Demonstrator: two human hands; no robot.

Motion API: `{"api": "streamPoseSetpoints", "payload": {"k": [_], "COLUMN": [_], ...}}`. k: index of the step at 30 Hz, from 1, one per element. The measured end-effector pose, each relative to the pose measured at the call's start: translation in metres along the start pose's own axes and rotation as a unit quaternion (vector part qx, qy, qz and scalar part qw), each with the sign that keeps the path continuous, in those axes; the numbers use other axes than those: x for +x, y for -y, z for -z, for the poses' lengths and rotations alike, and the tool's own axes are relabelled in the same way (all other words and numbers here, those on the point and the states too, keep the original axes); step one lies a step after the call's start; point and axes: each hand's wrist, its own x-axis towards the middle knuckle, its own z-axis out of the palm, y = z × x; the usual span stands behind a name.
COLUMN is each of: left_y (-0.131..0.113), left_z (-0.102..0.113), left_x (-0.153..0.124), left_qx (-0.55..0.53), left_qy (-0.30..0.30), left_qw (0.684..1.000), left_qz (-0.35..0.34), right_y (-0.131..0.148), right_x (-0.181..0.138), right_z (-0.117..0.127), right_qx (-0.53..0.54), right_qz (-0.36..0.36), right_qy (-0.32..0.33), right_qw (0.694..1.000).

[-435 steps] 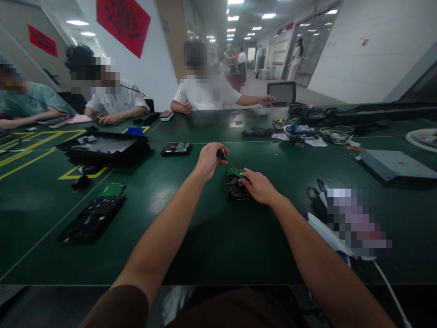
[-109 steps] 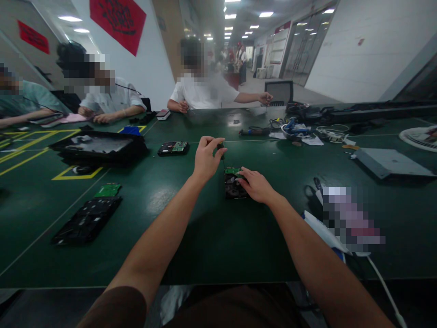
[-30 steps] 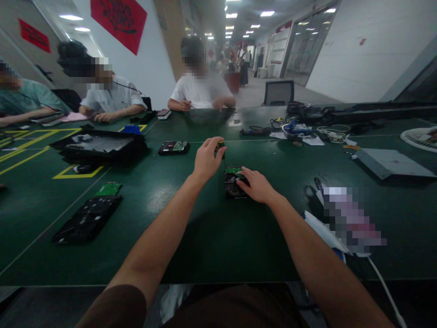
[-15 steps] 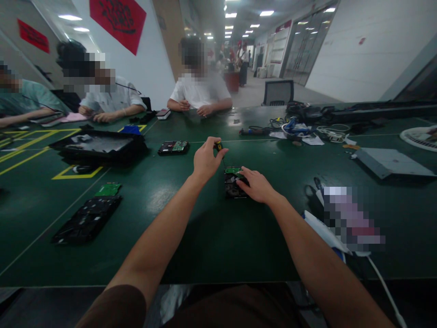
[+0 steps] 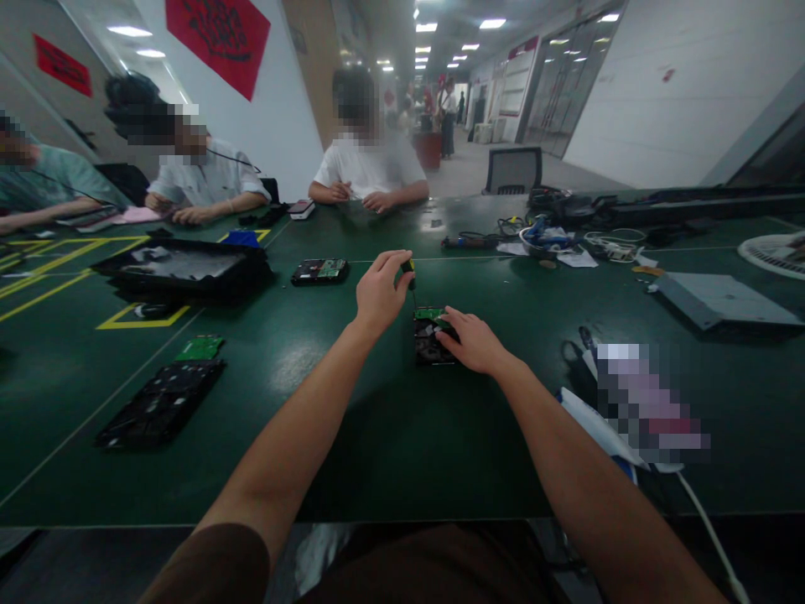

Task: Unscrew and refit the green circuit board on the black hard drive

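A black hard drive (image 5: 428, 342) with a green circuit board on its far end lies on the green table (image 5: 402, 436) in front of me. My left hand (image 5: 377, 292) is closed round the black-and-yellow handle of a small screwdriver (image 5: 409, 274), held upright with its tip down at the drive's far left corner. My right hand (image 5: 473, 339) lies on the drive's right side, fingers curled over its top, holding it down.
A second hard drive (image 5: 320, 271) lies further back. At the left are a black tray (image 5: 179, 270), a green board (image 5: 202, 347) and a dark flat panel (image 5: 160, 404). Cables and tools (image 5: 541, 235) lie at the back right, a grey plate (image 5: 723, 300) at the right. Three people sit at the far side.
My left hand has shifted its fingers on the screwdriver handle, which stays over the same corner. My right hand has stayed on the drive. The person opposite has drawn an outstretched arm back in.
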Motion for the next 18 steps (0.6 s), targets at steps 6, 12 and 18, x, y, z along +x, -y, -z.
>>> {"api": "streamPoseSetpoints", "payload": {"k": [6, 12, 18], "left_y": [0.005, 0.009, 0.001], "left_z": [-0.006, -0.011, -0.005], "left_x": [-0.002, -0.002, -0.001], "left_qx": [0.016, -0.043, -0.024], "left_qy": [-0.048, -0.059, -0.034], "left_qw": [0.998, 0.996, 0.999], "left_qz": [0.024, 0.052, 0.029], "right_y": [0.001, 0.001, 0.001], "right_x": [0.000, 0.000, 0.001], "right_z": [0.001, 0.002, 0.002], "right_qx": [0.002, -0.001, -0.001], "right_qz": [-0.007, -0.004, -0.003], "right_qy": [0.008, 0.010, 0.009], "right_qw": [1.000, 1.000, 1.000]}}
